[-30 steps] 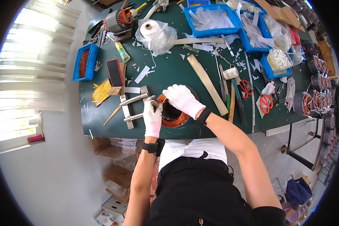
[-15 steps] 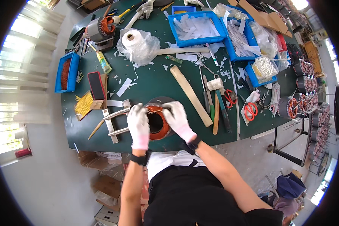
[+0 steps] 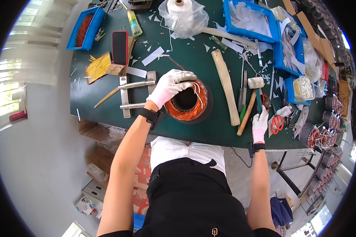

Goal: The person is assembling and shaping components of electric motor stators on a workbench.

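Checking the copper-wound stator (image 3: pixel 201 104) first, I see it near the front edge of the bench (image 3: pixel 221 136), bore upward. The left hand (image 3: pixel 171 85), the nearer one, lies across its far-left rim, fingers curled over the winding; I cannot tell whether that grip pinches anything. Well apart, toward the bench's right side, the right hand (image 3: pixel 260 122) covers the lower handle of the white-headed mallet (image 3: pixel 258 96). Its long axis points away from me, head toward the far edge; whether this grip has closed I cannot tell. Half a second ago both hands were at the stator.
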### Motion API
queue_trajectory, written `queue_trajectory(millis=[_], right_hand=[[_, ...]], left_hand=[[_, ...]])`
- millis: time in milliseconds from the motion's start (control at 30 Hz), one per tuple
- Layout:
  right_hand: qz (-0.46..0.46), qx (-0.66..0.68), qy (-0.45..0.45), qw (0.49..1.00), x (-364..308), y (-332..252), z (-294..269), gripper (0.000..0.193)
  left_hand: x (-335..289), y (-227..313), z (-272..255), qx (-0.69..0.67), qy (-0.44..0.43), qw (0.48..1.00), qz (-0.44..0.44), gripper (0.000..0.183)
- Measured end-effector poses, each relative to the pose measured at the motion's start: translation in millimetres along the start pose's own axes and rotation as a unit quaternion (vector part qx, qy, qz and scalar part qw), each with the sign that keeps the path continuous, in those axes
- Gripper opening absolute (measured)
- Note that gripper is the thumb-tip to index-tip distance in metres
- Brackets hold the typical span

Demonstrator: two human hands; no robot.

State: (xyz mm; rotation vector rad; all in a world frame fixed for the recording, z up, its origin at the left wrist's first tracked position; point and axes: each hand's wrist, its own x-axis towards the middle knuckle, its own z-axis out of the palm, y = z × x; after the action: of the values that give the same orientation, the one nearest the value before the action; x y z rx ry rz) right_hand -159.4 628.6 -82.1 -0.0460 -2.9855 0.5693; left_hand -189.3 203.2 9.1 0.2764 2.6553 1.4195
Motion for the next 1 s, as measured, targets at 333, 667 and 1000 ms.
queue_trajectory(millis=[333, 667, 1000], right_hand=[[-0.019, 0.333, -0.300, 0.894, 25, -146, -159, 0.041], [-0.020, 0.236, -0.387, 0.891, 124, -269, -184, 0.021], [-0.260, -0.066, -0.529, 0.805, 98, -240, -146, 0.021]], left_hand=[[-90, 26, 80, -0.034, 0.290, 0.947, -0.134, 0.051], [-70, 20, 90, 0.026, 0.400, 0.908, -0.125, 0.018], [-80, 6, 69, 0.120, 0.340, 0.929, -0.079, 0.015]])
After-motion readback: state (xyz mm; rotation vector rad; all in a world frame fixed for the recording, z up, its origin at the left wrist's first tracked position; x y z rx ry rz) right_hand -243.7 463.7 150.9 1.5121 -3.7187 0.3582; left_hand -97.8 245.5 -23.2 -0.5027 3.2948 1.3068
